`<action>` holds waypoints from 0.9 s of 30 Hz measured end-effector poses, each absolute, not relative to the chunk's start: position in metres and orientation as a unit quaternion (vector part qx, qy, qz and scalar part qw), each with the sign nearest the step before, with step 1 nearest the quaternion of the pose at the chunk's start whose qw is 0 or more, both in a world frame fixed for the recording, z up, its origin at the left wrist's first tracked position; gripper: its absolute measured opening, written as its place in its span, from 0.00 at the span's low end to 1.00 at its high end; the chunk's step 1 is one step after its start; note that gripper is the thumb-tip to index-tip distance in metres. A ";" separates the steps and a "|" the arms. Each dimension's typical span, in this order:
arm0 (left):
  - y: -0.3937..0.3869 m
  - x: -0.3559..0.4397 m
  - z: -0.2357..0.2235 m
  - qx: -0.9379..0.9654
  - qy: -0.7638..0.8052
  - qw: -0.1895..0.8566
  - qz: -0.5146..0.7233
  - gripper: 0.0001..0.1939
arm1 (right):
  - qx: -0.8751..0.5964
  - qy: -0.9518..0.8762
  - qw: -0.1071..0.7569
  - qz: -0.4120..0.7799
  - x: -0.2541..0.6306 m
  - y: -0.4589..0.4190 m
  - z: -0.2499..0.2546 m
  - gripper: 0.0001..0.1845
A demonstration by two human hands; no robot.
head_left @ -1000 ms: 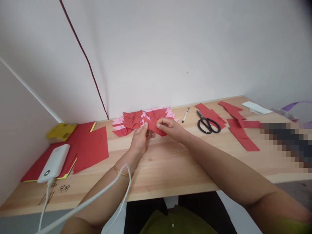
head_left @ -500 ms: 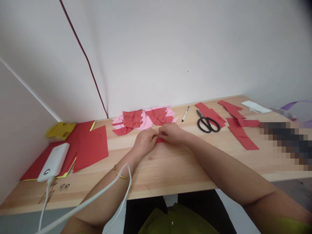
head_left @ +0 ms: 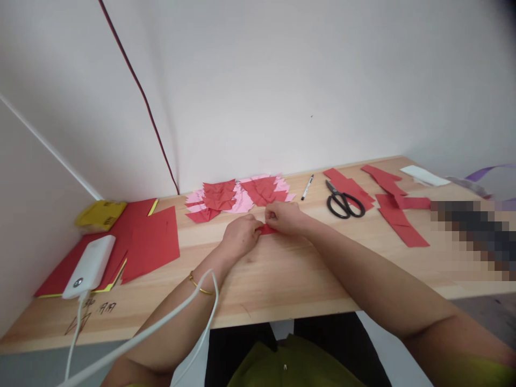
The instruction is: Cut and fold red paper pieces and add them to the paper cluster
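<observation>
A small piece of red paper (head_left: 266,229) lies on the wooden table between my hands, mostly covered by the fingers. My left hand (head_left: 241,235) is closed on its left edge, fingertips pinching the paper against the wood. My right hand (head_left: 284,217) has its fingers curled in and rests over the paper's right part, holding it. Just behind the hands sit stacks of folded red paper pieces (head_left: 264,191) and pink paper pieces (head_left: 242,200), pleated and pointed at their edges.
Black-handled scissors (head_left: 344,204) and a marker pen (head_left: 307,188) lie right of the stacks. Cut red strips (head_left: 399,223) and a white strip (head_left: 424,175) are farther right. On the left are red sheets (head_left: 155,242), a white power bank (head_left: 89,266) with cable, and a yellow packet (head_left: 101,216).
My fingertips have drawn slightly apart, the right ones shifting a little to the right. More of the red paper shows between them.
</observation>
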State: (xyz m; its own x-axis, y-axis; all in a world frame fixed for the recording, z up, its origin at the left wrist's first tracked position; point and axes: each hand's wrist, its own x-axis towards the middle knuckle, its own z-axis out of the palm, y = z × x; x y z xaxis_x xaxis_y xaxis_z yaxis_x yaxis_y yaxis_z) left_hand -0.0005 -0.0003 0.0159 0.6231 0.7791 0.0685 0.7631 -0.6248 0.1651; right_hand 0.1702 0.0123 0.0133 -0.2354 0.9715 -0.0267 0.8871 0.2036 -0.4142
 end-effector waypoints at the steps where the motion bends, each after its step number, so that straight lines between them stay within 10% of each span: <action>1: -0.001 0.000 0.016 0.899 0.431 0.054 0.059 0.13 | -0.614 -0.760 0.124 0.173 0.168 0.012 0.012 0.05; 27: -0.003 0.001 0.018 0.899 0.434 0.042 0.046 0.14 | -0.641 -0.708 0.149 0.256 0.170 0.013 0.014 0.08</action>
State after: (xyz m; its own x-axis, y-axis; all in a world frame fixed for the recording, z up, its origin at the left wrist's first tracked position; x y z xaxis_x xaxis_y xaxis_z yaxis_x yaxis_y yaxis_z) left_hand 0.0012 -0.0029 0.0183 0.6192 0.7839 0.0461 0.7762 -0.6199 0.1146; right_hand 0.1699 0.0125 0.0136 -0.1326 0.9842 -0.1175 0.8311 0.0458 -0.5543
